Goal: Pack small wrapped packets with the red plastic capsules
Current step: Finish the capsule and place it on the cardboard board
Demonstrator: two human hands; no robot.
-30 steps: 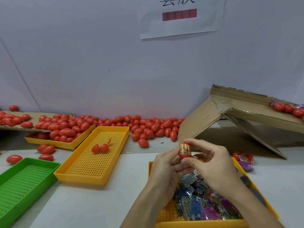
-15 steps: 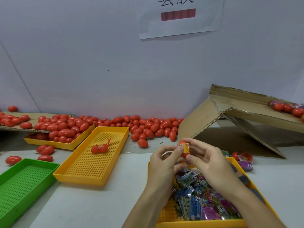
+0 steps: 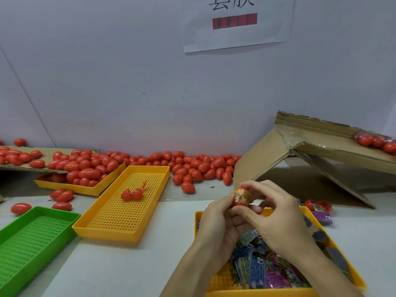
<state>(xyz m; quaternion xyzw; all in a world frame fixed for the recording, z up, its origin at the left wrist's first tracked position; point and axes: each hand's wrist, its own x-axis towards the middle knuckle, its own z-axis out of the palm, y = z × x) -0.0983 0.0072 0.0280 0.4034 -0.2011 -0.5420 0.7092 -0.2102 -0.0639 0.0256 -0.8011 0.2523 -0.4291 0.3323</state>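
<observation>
A red capsule (image 3: 241, 198) with a small orange wrapped packet against it sits between both hands, above the near yellow tray (image 3: 355, 279). My left hand (image 3: 216, 224) holds the capsule from below and the left. My right hand (image 3: 276, 217) pinches it from the right with thumb and fingers. That tray holds several small wrapped packets (image 3: 263, 271) in blue, purple and silver. An open red capsule (image 3: 131, 194) lies in the middle yellow tray (image 3: 120, 224).
A heap of red capsules (image 3: 192, 166) runs along the wall and fills another yellow tray (image 3: 85, 190). A green tray (image 3: 12, 269) sits at the near left. A torn cardboard box (image 3: 317, 155) stands at the right, with an open capsule (image 3: 319, 205) and a purple packet (image 3: 321, 217) beside it.
Both hands stayed together over the packet tray. The packet was turned and pushed against the capsule, and my right fingers shifted their hold on it.
</observation>
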